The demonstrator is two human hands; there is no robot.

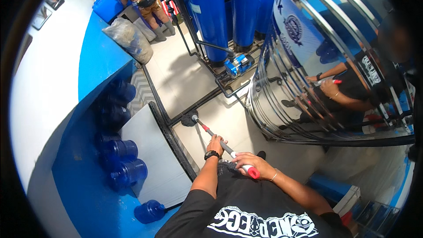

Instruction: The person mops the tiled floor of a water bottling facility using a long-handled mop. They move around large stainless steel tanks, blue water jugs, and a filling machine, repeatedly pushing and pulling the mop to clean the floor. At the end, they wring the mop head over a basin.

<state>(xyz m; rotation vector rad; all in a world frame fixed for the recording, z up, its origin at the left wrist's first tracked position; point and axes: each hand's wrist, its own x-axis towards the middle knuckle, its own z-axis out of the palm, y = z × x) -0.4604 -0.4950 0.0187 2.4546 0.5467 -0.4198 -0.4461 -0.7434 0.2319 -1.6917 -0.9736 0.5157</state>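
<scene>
Both hands grip one long grey handle (226,148) with red and white parts, which runs away from the body to a dark, round mop head (189,118) on the tiled floor, beside a black floor channel. My left hand (216,145), below which a black wristwatch shows, is closed around the middle of the handle. Nearer the body, my right hand (252,165) holds the handle's upper end by its white grip and red cap. A thin bracelet circles the right wrist.
A shiny steel tank (284,89) stands at right, mirroring the person. Tall blue filter cylinders (211,16), a small blue pump (238,65) and black pipes stand ahead. Blue water jugs (127,173) line the left. Another person (145,0) bends near a filled plastic sack (130,39) at top left.
</scene>
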